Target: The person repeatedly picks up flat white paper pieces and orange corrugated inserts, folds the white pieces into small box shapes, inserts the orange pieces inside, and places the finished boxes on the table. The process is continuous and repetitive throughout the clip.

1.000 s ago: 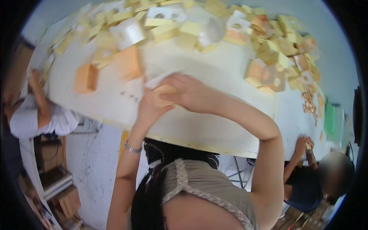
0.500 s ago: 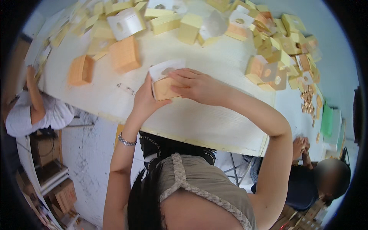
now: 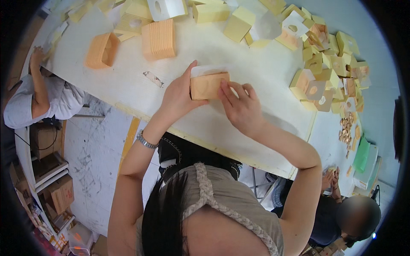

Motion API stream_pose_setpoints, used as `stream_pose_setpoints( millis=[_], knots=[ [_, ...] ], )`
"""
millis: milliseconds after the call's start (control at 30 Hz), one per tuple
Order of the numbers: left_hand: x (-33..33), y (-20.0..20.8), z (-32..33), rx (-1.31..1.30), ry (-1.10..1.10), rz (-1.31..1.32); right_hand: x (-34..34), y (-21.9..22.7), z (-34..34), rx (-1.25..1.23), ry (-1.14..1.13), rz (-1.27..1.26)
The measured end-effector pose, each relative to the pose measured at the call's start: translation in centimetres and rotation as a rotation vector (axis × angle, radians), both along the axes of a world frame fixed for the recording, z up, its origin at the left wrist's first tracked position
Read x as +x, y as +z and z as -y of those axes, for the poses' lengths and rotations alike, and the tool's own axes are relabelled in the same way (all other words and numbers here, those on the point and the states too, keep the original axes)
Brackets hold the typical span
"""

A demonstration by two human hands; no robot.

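A small light-orange paper box (image 3: 206, 88) is held over the white table, with a white flap (image 3: 210, 69) at its far edge. My left hand (image 3: 178, 97) grips it from the left side, thumb along the far left corner and fingers underneath. At the box's right edge, my right hand (image 3: 243, 107) pinches the upper corner between thumb and forefinger, the other fingers curled loosely. What lies inside the box, if anything, is hidden. Beyond my hands stand two stacks of nested orange boxes, one on the left (image 3: 101, 51) and one nearer the middle (image 3: 159, 40).
Pale yellow boxes with cut-out white flaps (image 3: 239, 24) lie along the table's far side, heaped at the right (image 3: 326, 64). Small copper-coloured pieces (image 3: 346, 129) lie near a green bag (image 3: 361, 155). One person (image 3: 42, 100) is at the left, another (image 3: 329, 213) at the right.
My right hand has drawn back from over the box's opening to its right edge. The white flap shows less and lies lower. The whole view has shifted.
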State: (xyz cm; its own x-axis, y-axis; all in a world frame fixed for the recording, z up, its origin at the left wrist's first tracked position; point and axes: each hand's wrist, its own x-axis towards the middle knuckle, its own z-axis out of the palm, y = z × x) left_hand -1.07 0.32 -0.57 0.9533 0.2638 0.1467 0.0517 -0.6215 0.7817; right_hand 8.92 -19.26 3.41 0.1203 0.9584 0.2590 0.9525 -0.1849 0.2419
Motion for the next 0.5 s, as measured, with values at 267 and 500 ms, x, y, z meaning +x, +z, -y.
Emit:
stream_pose_setpoints(
  millis=[267, 500],
  knots=[
    [-0.1, 0.3, 0.1, 0.041, 0.012, -0.05, 0.5, 1.5, -0.5, -0.073, 0.003, 0.189],
    [-0.2, 0.1, 0.1, 0.101, 0.03, -0.046, 5.9, 2.7, -2.4, -0.187, 0.349, -0.11]
  ],
)
